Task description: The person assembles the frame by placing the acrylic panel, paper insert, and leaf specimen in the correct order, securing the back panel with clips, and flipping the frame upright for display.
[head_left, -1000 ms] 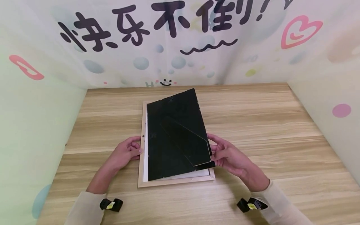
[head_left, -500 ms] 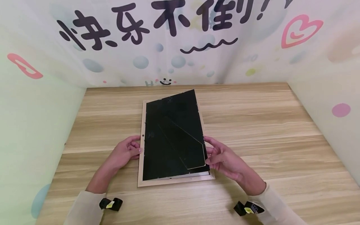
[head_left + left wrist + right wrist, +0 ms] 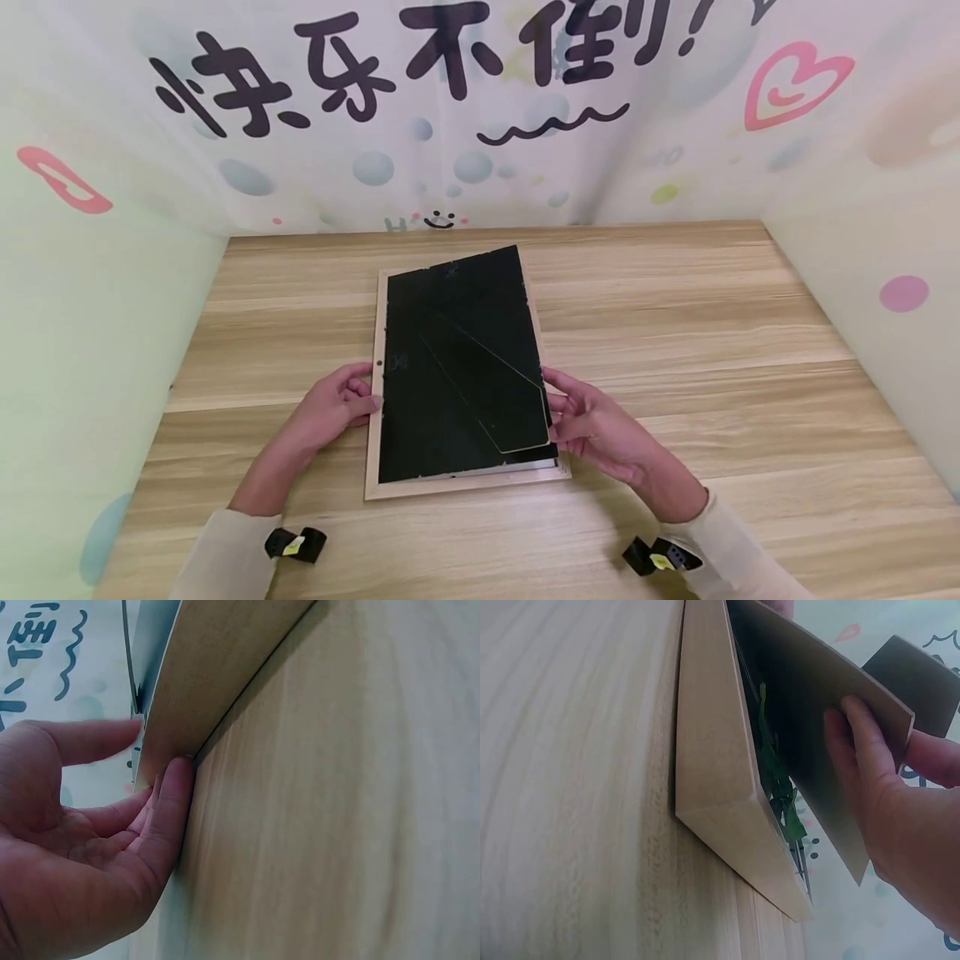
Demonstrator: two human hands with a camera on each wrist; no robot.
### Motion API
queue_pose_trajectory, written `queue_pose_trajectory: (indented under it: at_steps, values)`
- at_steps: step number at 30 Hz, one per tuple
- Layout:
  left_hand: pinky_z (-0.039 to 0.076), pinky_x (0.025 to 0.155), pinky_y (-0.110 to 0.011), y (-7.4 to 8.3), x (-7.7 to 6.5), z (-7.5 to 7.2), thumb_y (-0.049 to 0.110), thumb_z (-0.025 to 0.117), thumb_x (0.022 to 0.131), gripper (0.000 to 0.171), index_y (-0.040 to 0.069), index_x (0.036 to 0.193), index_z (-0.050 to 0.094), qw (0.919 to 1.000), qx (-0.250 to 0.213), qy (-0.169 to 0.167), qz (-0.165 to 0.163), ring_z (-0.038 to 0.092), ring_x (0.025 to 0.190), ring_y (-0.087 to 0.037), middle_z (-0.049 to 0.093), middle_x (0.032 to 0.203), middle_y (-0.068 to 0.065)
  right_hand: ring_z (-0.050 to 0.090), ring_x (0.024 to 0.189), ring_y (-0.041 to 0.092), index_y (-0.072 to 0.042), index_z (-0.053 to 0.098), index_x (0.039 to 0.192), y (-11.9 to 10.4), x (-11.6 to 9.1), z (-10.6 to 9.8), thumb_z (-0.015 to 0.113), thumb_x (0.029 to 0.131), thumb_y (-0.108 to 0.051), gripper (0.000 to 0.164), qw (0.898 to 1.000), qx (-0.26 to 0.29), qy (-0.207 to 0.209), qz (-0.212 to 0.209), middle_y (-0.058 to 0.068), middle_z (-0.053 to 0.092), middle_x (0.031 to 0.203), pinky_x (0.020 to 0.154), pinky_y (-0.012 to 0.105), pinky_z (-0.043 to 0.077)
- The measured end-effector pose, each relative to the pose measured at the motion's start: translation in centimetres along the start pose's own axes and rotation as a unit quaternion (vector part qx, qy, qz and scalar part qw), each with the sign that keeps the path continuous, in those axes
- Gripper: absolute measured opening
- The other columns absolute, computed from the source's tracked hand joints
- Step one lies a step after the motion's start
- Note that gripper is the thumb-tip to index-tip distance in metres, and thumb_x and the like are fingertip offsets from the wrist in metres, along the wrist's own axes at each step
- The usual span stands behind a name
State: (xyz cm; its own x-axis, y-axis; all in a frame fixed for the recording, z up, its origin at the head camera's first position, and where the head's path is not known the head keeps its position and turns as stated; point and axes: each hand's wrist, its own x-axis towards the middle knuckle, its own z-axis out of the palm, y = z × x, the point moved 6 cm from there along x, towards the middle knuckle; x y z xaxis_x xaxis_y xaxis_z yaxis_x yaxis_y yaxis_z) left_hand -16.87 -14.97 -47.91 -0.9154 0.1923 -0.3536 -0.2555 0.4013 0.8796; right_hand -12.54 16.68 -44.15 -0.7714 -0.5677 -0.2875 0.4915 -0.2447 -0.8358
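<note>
A light wooden picture frame point(image 3: 465, 485) lies face down on the table. My left hand point(image 3: 330, 408) holds its left side, thumb at the upper edge and fingers against the outer wall, as the left wrist view shows. Over the frame sits a black backing board point(image 3: 442, 383) with a fold-out stand point(image 3: 498, 400). Its left edge lies along the frame's inside, while the right side is tilted up. My right hand point(image 3: 600, 429) pinches the raised right edge between thumb and fingers. Through the gap, the right wrist view shows something green and leafy point(image 3: 780, 787) inside the frame.
The wood-grain table point(image 3: 712, 350) extends around the frame on all sides. Behind it hangs a white printed cloth point(image 3: 360, 192) with large black characters, and pale walls point(image 3: 885, 217) rise at both sides. Each sleeve carries a small black device point(image 3: 296, 546).
The backing board has shifted left and its right side has come lower, covering the white strip along the frame's left inside. My right hand moved left with it; my left hand stayed in place.
</note>
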Motion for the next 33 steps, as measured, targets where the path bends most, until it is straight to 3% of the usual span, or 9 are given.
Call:
queue_pose_trajectory:
  at_steps: [6,12,18,22,27,33]
  values:
    - [0.046,0.073,-0.027,0.0,0.3,0.0,0.019,0.078,0.082,0.074,-0.002,0.142,0.040,0.9980,0.062,0.016,0.005,0.052,0.086,-0.022,0.053,0.101,-0.013,0.059,0.080,0.013,-0.007,0.010,0.156,0.2,0.1,-0.3,0.038,0.081,0.022,0.086,1.000,-0.017,0.001,0.005,0.003,0.062,0.121,0.066,0.019,0.049]
    - [0.044,0.072,-0.029,0.2,0.4,0.0,0.015,0.078,0.081,0.072,-0.004,0.140,0.040,0.9972,0.071,0.021,0.008,0.050,0.084,-0.023,0.053,0.097,-0.014,0.061,0.089,0.017,-0.009,0.013,0.156,0.5,0.2,-0.3,0.038,0.080,0.021,0.085,0.997,-0.061,0.038,0.023,0.006,0.059,0.127,0.072,0.022,0.049]
    - [0.044,0.070,-0.029,0.3,0.6,0.1,0.013,0.077,0.081,0.071,-0.005,0.139,0.040,0.9970,0.074,0.017,0.016,0.050,0.082,-0.023,0.053,0.095,-0.014,0.064,0.099,0.018,-0.004,0.022,0.148,0.2,0.1,0.1,0.046,0.094,0.004,0.060,0.984,-0.147,0.101,0.029,0.015,0.052,0.132,0.083,0.029,0.052]
    - [0.044,0.070,-0.030,0.3,0.6,0.2,0.013,0.076,0.082,0.071,-0.004,0.140,0.039,0.9970,0.075,0.009,0.017,0.050,0.082,-0.023,0.052,0.097,-0.015,0.063,0.101,0.018,0.000,0.028,0.148,-0.3,0.0,0.3,0.043,0.095,-0.003,0.055,0.972,-0.192,0.131,0.029,0.018,0.047,0.130,0.089,0.032,0.053]
    - [0.044,0.070,-0.030,0.3,0.6,0.1,0.013,0.075,0.083,0.070,-0.004,0.141,0.039,0.9969,0.076,0.008,0.017,0.050,0.082,-0.023,0.052,0.097,-0.015,0.063,0.101,0.018,0.006,0.030,0.147,-0.7,0.1,0.2,0.035,0.090,0.001,0.058,0.967,-0.218,0.125,0.028,0.018,0.053,0.123,0.092,0.033,0.052]
    - [0.044,0.069,-0.029,0.4,0.5,0.1,0.013,0.075,0.083,0.070,-0.005,0.140,0.039,0.9970,0.074,0.008,0.021,0.050,0.081,-0.023,0.052,0.096,-0.015,0.059,0.105,0.019,0.010,0.028,0.147,-1.2,-0.1,-0.2,0.040,0.092,-0.003,0.058,0.957,-0.261,0.126,0.034,0.019,0.051,0.127,0.100,0.037,0.047]
